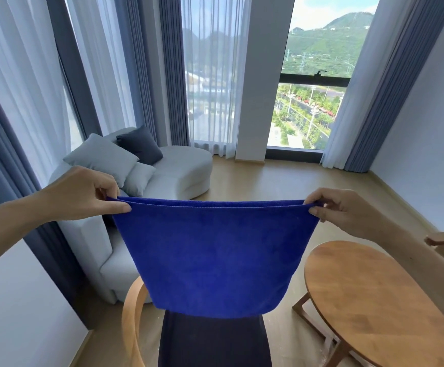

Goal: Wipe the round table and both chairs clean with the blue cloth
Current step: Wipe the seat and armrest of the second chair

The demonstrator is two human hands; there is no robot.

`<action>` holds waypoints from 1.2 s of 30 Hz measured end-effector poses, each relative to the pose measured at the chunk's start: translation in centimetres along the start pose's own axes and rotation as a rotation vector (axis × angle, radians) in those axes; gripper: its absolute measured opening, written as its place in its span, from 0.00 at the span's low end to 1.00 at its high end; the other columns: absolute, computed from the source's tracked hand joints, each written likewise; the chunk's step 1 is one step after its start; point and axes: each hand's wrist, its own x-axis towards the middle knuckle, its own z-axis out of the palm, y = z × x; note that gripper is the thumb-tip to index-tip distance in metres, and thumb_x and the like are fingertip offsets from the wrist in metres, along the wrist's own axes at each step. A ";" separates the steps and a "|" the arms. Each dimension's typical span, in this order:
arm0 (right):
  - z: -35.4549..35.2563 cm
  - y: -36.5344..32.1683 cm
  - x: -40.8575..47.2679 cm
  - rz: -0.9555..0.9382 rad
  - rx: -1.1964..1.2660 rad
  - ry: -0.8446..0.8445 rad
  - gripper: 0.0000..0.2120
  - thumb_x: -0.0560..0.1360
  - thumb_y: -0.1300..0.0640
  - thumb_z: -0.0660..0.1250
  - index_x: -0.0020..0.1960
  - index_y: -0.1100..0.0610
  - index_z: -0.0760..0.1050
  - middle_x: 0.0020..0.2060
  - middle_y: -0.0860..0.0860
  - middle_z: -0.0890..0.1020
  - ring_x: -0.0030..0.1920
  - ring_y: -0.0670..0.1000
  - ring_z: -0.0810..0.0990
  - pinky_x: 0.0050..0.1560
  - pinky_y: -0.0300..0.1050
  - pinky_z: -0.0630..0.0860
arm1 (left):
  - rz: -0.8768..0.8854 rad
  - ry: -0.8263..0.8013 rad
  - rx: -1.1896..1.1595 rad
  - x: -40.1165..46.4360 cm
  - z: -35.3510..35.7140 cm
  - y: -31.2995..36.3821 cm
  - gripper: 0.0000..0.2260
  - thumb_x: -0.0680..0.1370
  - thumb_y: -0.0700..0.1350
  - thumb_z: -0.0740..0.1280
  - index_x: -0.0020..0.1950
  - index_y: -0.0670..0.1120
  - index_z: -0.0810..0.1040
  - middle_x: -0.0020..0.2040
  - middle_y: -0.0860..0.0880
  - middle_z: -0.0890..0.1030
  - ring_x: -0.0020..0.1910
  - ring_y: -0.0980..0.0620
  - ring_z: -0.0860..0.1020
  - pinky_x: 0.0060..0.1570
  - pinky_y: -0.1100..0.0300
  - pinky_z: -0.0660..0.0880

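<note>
Blue cloth (213, 255) hangs doubled above the near chair (133, 321), left hand (83, 194) and right hand (348, 210) each pinching a top corner. Probably best folded again to palm size before wiping the round table (374, 300).

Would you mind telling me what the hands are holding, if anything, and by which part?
Both hold the blue terry cloth: the left hand pinches its top left corner, the right hand its top right corner.

Blue cloth (215, 255) stretched between left hand (83, 194) and right hand (342, 207), above chair (133, 313), round table (374, 300) beside
</note>
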 end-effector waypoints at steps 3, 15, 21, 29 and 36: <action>0.2 0.0 0.2 0.020 -0.049 -0.005 0.13 0.76 0.64 0.67 0.53 0.46 0.76 0.38 0.45 0.82 0.39 0.46 0.80 0.42 0.39 0.77 | -0.027 0.019 0.003 0.3 0.8 0.1 0.16 0.69 0.41 0.77 0.28 0.41 0.72 0.34 0.56 0.83 0.32 0.55 0.76 0.35 0.61 0.73; 2.0 -0.7 1.2 0.237 0.177 0.066 0.09 0.78 0.62 0.64 0.42 0.56 0.82 0.35 0.52 0.85 0.37 0.53 0.83 0.43 0.45 0.80 | -0.155 -0.172 0.017 1.9 2.7 -0.8 0.10 0.78 0.43 0.67 0.38 0.55 0.80 0.33 0.54 0.81 0.29 0.59 0.79 0.35 0.68 0.71; 6.4 -2.7 2.1 0.360 0.226 0.219 0.10 0.75 0.60 0.67 0.37 0.62 0.80 0.30 0.54 0.83 0.30 0.52 0.83 0.38 0.49 0.83 | -0.476 -0.164 -0.127 3.1 6.7 1.0 0.10 0.77 0.42 0.65 0.36 0.40 0.79 0.29 0.46 0.80 0.22 0.51 0.78 0.26 0.64 0.72; 11.6 -8.7 3.3 0.315 0.297 0.045 0.08 0.75 0.59 0.67 0.40 0.60 0.81 0.32 0.55 0.83 0.28 0.47 0.82 0.29 0.36 0.77 | -0.661 -0.283 -0.761 3.4 11.3 8.7 0.06 0.78 0.39 0.66 0.49 0.36 0.78 0.39 0.38 0.81 0.29 0.48 0.82 0.30 0.61 0.78; 11.6 -10.0 3.3 0.199 0.282 -0.042 0.08 0.78 0.58 0.65 0.42 0.55 0.80 0.34 0.50 0.83 0.31 0.45 0.82 0.33 0.38 0.80 | -0.591 -0.367 -0.953 3.4 11.4 11.6 0.07 0.78 0.42 0.68 0.48 0.37 0.79 0.37 0.41 0.85 0.36 0.48 0.84 0.33 0.63 0.78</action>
